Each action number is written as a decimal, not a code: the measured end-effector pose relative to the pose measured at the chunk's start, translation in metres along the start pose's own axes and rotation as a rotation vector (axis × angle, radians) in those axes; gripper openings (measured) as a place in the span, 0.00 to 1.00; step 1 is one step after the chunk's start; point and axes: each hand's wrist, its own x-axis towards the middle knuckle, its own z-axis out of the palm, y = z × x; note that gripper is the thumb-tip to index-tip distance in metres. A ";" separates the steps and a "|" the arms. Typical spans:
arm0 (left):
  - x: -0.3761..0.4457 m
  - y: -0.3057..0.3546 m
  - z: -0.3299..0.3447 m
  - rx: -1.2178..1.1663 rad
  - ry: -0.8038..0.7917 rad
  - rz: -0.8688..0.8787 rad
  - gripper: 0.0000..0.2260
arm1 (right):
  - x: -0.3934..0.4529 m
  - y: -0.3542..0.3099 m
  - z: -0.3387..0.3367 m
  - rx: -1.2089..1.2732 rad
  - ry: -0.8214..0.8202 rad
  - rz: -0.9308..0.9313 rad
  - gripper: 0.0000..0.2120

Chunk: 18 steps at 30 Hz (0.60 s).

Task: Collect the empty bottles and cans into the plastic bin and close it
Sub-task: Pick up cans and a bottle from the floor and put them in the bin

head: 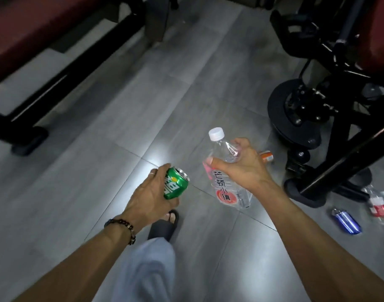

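Midway, by the look of it. Left hand [150, 194] is gripping a green aluminium soft-drink can [175, 183], fingers curled round its side, opened top tilting away. Right hand [241, 163] is holding a clear plastic water bottle with a white cap and pink-red label [227, 171], thumb and fingers wrapped about its upper body. Both are being carried above the grey tiled floor [121, 127].

Further right, more is lying on the floor: a blue metal can [346, 223] on its side, a crumpled clear bottle with a red label [380, 203] just beyond it, and a small orange-and-white container [266, 156] partly hidden behind the right hand, near the black wheeled frame [306, 110].

No plastic bin is showing. Judging so: two items in hand, at least three waiting, binning and closing not yet done.
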 end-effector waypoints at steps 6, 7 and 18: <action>-0.141 -0.031 -0.002 -0.114 0.129 -0.201 0.38 | -0.090 -0.036 0.045 -0.028 -0.196 -0.100 0.37; -0.163 -0.038 -0.003 -0.137 0.150 -0.232 0.38 | -0.105 -0.042 0.056 -0.041 -0.230 -0.111 0.40; -0.392 -0.163 0.004 -0.266 0.397 -0.541 0.35 | -0.292 -0.097 0.225 -0.223 -0.525 -0.324 0.35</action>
